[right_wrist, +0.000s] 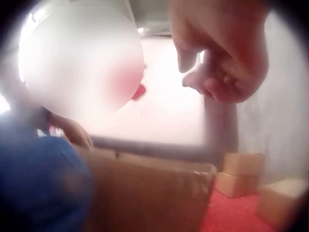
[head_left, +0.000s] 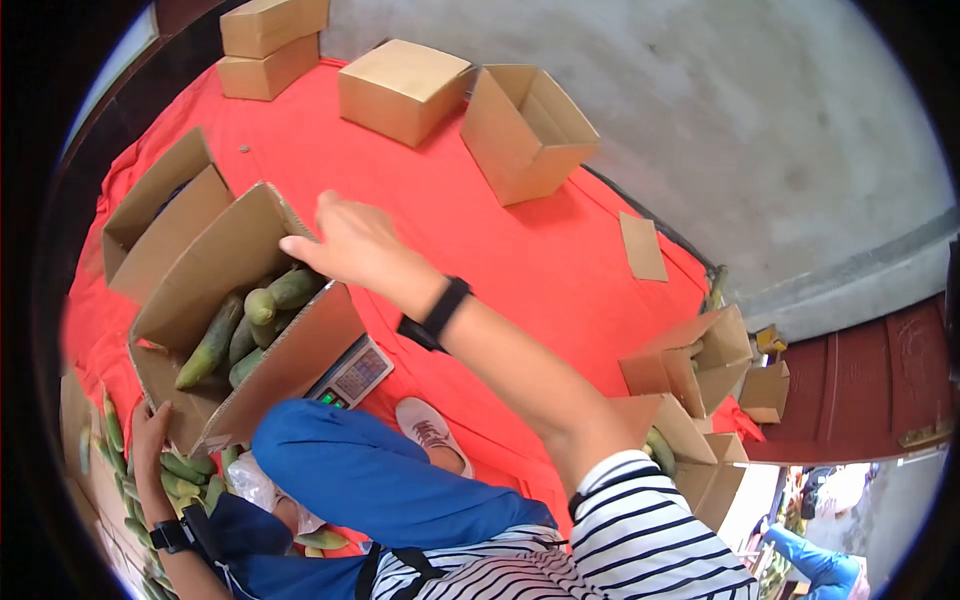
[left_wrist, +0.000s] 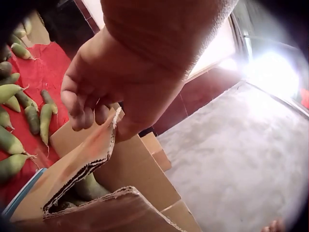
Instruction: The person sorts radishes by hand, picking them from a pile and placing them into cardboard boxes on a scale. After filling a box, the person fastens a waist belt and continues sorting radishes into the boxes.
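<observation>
An open cardboard box (head_left: 292, 368) holding several green radishes (head_left: 212, 345) is tilted in front of the person, above a digital scale (head_left: 358, 374). The left hand (head_left: 148, 436) grips the box's near left edge. In the left wrist view its fingers (left_wrist: 86, 108) curl over one side of the torn cardboard edge, with the thumb on the other side. Over the far right rim of the box hovers the right hand (head_left: 350, 238), thumb apart and fingers loosely bent. Nothing shows between the fingers of the right hand (right_wrist: 222, 58) in the blurred right wrist view.
Red cloth (head_left: 430, 220) covers the floor. Behind the box stands another open carton (head_left: 150, 225). Closed boxes (head_left: 400, 95) and a tall open box (head_left: 530, 140) line the wall. Loose radishes (left_wrist: 46, 121) lie at the left, and more cartons (head_left: 690, 360) stand at the right.
</observation>
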The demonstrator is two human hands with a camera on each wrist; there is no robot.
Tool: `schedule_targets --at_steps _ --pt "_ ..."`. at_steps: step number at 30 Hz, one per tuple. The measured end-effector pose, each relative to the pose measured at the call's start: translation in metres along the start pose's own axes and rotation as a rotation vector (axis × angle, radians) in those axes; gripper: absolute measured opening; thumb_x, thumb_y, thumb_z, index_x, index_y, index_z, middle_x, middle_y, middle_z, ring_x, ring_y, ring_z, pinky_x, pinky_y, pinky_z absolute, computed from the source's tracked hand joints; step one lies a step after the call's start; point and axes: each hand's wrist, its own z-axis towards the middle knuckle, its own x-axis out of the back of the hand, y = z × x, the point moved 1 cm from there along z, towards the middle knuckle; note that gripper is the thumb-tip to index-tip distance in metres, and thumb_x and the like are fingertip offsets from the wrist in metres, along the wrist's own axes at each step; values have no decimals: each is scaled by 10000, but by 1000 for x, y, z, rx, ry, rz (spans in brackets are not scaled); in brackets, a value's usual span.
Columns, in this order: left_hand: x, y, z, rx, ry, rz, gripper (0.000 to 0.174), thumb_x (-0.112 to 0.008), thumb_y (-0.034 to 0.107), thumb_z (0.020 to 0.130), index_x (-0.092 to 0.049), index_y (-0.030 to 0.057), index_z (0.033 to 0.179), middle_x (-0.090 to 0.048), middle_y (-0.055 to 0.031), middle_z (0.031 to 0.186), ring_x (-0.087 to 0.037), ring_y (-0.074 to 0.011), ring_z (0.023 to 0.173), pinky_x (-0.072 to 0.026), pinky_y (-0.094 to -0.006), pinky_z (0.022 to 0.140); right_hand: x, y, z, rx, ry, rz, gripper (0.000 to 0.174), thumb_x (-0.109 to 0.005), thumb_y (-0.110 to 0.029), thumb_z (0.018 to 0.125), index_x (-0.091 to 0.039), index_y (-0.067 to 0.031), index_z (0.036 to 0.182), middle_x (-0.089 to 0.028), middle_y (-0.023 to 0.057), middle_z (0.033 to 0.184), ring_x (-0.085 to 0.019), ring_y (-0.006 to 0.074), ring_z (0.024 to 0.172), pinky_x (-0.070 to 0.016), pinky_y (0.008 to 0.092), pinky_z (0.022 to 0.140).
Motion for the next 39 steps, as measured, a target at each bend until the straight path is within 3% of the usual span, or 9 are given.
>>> schedule_targets --at_steps 13,15,21,25,28,29,33,35,39 --pt "-18 18 9 -67 73 -37 216 -562 184 818 -625 -17 866 -581 -39 628 -528 -134 486 -394 -300 438 -46 31 60 -101 -364 -391 358 -499 -328 847 -687 -43 955 -675 163 973 -642 321 945 -505 441 780" --pt "-19 68 -21 0 56 9 203 -548 156 829 -626 -27 871 -592 -33 660 -537 -114 544 -416 -295 495 -35 55 45 31 -300 -308 365 -493 -352 856 -679 -51 947 -667 181 943 -637 344 917 -501 470 755" --pt "-65 179 -77 -427 -26 0 173 -543 112 844 -618 -17 932 -582 -7 701 -533 -85 657 -435 -283 592 40 145 -65 -60 -101 -151 378 -495 -381 862 -659 -40 863 -651 201 834 -631 370 800 -483 483 699" --pt "-150 230 -100 -562 -211 -17 180 -553 111 840 -629 -20 937 -609 -4 733 -555 -98 675 -464 -295 601 118 202 -150 -232 -55 -240 371 -507 -385 879 -644 -40 890 -648 202 847 -622 376 810 -478 478 706" --pt "-253 254 -121 -561 -335 61 164 -553 135 815 -621 -10 851 -625 -115 680 -596 -162 629 -490 -357 578 163 261 -214 -448 -55 -477 365 -525 -396 869 -654 -55 893 -651 195 848 -621 369 832 -479 472 719" --pt "-287 264 -135 -488 -407 24 233 -561 199 777 -620 -26 799 -620 -257 733 -632 -397 709 -485 -485 628 174 279 -236 -533 -62 -556 360 -534 -395 863 -659 -59 890 -652 193 846 -622 364 838 -479 471 723" --pt "-415 258 -187 -432 -770 -176 266 -540 231 841 -595 -29 841 -615 -254 738 -624 -420 732 -483 -516 656 198 365 -324 -715 -45 -730 342 -557 -370 846 -657 -43 851 -653 195 847 -627 364 841 -477 484 729" --pt "-397 297 -223 -801 -807 -9 279 -501 254 893 -553 -19 875 -601 -245 752 -605 -427 755 -471 -515 670 195 392 -352 -784 30 -758 328 -554 -350 856 -647 -37 837 -649 193 841 -623 370 831 -476 485 722" --pt "-325 337 -224 -919 -886 39 264 -510 268 903 -529 6 873 -581 -222 812 -586 -399 799 -464 -480 687 196 365 -290 -657 337 -671 280 -541 -284 886 -615 -25 809 -631 190 823 -606 385 799 -468 489 696"
